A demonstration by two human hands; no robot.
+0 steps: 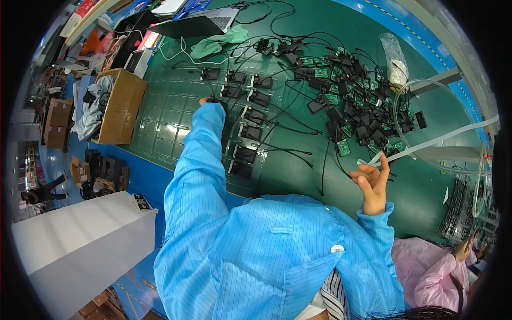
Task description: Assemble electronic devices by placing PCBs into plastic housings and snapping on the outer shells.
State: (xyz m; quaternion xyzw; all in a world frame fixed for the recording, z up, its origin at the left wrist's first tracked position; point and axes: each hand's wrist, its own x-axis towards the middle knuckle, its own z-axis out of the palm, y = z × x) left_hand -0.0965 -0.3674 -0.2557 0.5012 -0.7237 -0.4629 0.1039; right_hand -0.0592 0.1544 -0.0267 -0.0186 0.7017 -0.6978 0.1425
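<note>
My left hand [205, 101] reaches over the clear plastic tray [160, 114], at the left end of a row of black modules. The blue sleeve hides most of it; only a fingertip shows, beside a dark part, and its grip is hidden. Black modules with cables, such as this black module [252, 132], lie in the tray's right columns. My right hand [373, 184] hovers over the green mat, fingers loosely bent and apart. Its index fingertip overlaps the end of a pale strip [442, 140]; whether it touches is unclear. Nearby lies a pile of black modules and green circuit boards [368, 114].
A bagged white material [397, 72] and a coil of clear tubing [397, 125] lie at the right. At the back are a laptop [197, 25] and a green cloth [221, 42]. A cardboard box [125, 106] stands left. A person in pink [426, 272] is at lower right.
</note>
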